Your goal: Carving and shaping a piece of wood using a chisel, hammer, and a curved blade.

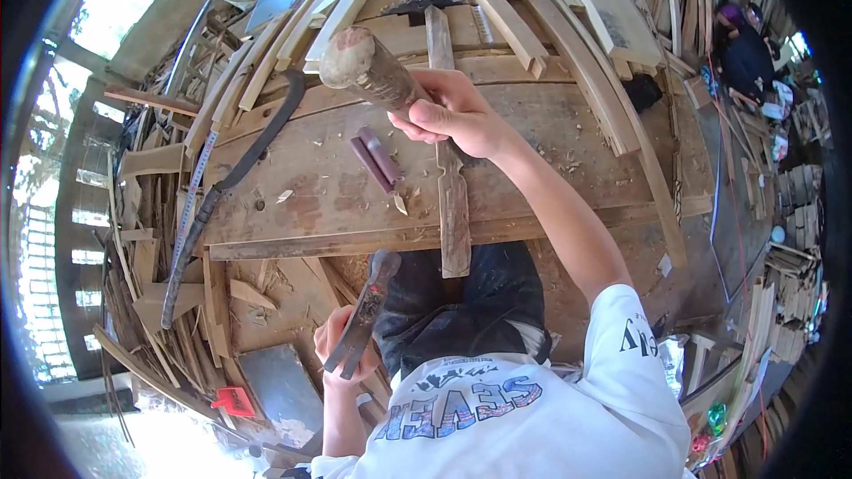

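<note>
My right hand (pixel 444 106) is wrapped around a thick round wooden piece (pixel 355 66), raised over the bench (pixel 293 173). Below it lies a long narrow board with a notched edge (pixel 453 231), jutting past the front edge. Beside that board are two small maroon pieces (pixel 375 158) and wood shavings. Low at my lap, my left hand (pixel 342 341) grips a dark metal claw hammer (pixel 368 297); its handle is mostly hidden. A long dark blade with a wrapped grip (pixel 266 137) rests on the bench's left side.
Several wooden strips (pixel 568 62) line the bench's back and sides, with a toothed saw blade (pixel 417 5) at the back. Scrap wood (pixel 151 257) crowds the left. A person in dark clothes (pixel 745 62) is at the far right. A red plastic object (pixel 235 401) sits lower left.
</note>
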A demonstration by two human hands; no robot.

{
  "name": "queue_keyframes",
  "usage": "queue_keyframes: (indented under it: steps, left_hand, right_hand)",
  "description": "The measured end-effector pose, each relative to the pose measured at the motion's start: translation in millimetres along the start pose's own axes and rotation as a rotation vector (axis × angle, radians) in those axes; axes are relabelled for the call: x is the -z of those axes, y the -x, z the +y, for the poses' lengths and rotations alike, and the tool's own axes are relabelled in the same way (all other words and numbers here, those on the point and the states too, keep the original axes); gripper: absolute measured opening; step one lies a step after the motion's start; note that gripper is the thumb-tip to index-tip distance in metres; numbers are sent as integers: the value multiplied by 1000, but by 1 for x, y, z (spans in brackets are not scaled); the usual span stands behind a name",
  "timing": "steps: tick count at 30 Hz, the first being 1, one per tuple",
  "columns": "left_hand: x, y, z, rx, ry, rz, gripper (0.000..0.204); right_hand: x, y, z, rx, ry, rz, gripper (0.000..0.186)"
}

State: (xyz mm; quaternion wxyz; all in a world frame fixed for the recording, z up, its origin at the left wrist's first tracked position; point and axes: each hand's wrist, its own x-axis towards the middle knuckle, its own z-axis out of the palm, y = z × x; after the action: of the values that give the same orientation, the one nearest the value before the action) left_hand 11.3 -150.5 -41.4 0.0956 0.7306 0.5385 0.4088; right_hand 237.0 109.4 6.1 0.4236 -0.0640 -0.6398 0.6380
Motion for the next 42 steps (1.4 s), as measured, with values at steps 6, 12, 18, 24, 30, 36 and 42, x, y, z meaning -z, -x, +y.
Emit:
queue_keyframes:
  steps: [6,12,18,24,30,36,42]
  left_hand:
    - [-9,-9,3,21,-11,-27,21]
    - [-18,-12,14,258,96,-89,16]
    - [-43,-15,23,372,177,-189,29]
    - [-58,-12,21,404,187,-193,49]
    - [-72,-24,39,521,317,-105,42]
    - [-56,-9,41,537,312,-54,36]
    - [-42,26,18,644,255,-25,47]
  right_hand:
    - [1,4,8,6,-63,23,44]
    - [5,8,-5,109,46,142,51]
    - [11,45,-27,-31,234,623,37]
    - [-7,54,-43,-139,564,701,29]
    - [-19,67,-55,-188,583,555,29]
    - [-14,58,-87,-409,985,294,23]
    - [21,50,-37,-559,1358,-129,44]
